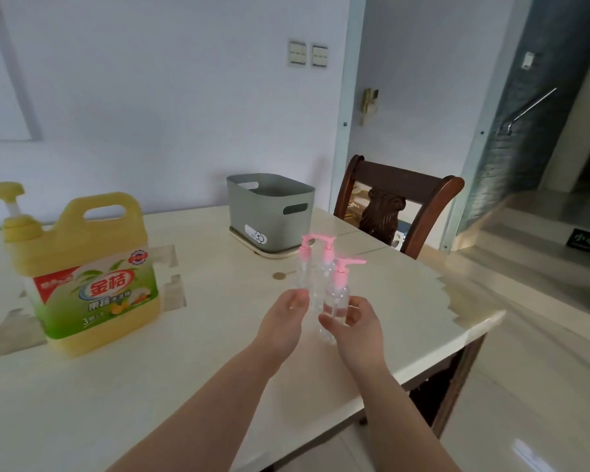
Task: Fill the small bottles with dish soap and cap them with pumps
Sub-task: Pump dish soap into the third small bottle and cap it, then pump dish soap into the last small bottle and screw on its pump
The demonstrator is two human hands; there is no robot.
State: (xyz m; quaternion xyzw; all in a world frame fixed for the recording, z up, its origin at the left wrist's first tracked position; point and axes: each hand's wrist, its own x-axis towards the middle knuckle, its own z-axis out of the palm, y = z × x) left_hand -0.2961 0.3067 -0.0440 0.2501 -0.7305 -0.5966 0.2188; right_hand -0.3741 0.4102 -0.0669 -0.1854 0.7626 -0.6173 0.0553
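Mid-table (218, 335) — right hand (355, 332) grips bottle (336, 298) (left hand (285, 318) curled).

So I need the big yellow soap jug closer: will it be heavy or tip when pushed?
The yellow jug looks big and broad-based: probably heavy, unlikely to tip. It may slide on the glossy table; its handle suits lifting.

A glossy cream bench (184, 386) with beige inlaid patches at its left. A large yellow dish soap jug (89, 284) with a pump top and green label stands at the left. At the back centre, a grey-green handled bin (269, 212) sits on a cream tray (273, 255). A small brownish disc (279, 276) lies before it. Small clear bottles (304, 272) with pink pumps cluster nearby; whether they rest on the bench is unclear.
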